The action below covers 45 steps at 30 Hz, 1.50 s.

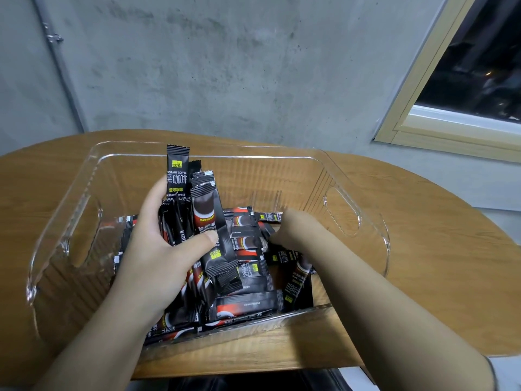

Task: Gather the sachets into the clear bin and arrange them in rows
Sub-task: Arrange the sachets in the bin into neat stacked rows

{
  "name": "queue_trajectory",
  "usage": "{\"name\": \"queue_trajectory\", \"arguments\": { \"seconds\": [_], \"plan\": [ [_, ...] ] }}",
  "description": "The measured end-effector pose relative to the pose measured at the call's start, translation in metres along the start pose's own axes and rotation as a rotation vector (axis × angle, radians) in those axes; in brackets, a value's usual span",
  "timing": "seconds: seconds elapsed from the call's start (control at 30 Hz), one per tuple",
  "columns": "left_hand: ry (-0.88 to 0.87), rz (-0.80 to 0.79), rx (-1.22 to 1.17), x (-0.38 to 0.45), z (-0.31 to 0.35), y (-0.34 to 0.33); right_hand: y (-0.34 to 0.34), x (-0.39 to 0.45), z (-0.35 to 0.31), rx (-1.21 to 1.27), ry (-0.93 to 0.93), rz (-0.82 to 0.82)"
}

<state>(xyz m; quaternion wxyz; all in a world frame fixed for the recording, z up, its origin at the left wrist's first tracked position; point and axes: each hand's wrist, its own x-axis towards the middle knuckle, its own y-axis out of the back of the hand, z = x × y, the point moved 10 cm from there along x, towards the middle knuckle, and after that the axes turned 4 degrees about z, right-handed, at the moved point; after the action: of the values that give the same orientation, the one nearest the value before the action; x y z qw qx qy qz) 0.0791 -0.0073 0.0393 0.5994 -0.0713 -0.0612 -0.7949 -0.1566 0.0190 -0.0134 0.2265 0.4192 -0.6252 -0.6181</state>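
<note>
Sachets black-red, heaped in clear bin | left grip clutches bundle — right grip unclear

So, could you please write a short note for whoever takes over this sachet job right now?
Left hand: grips a bunch of instant coffee sachets, held upright in the clear bin.
Right hand: reaches down into the loose sachets on the bin floor; its fingers are hidden, so the grip is unclear.
Done: all sachets in view are inside the bin, which sits on the wooden table.
Left: no rows yet; the pile lies jumbled. Stand the bunch, then line up the rest.
</note>
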Motion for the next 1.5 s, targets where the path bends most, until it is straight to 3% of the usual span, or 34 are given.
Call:
{"name": "queue_trajectory", "arguments": {
  "seconds": [0.23, 0.5, 0.8, 1.03, 1.5],
  "plan": [
    [0.011, 0.017, -0.018, -0.001, 0.0, 0.001, -0.002, 0.0, 0.004, -0.033, -0.02, -0.051],
    [0.022, 0.024, -0.012, -0.003, 0.006, 0.001, 0.017, -0.003, 0.018, 0.276, -0.081, -0.004],
    [0.013, 0.012, -0.034, -0.002, 0.005, 0.0, 0.036, -0.019, 0.023, 0.071, -0.043, 0.063],
    [0.012, 0.018, -0.03, -0.002, 0.006, 0.001, 0.031, -0.026, 0.025, 0.108, -0.003, 0.151],
    [0.006, 0.04, -0.04, -0.003, 0.006, 0.003, 0.02, -0.008, 0.017, 0.211, -0.009, 0.164]
  ]
}}
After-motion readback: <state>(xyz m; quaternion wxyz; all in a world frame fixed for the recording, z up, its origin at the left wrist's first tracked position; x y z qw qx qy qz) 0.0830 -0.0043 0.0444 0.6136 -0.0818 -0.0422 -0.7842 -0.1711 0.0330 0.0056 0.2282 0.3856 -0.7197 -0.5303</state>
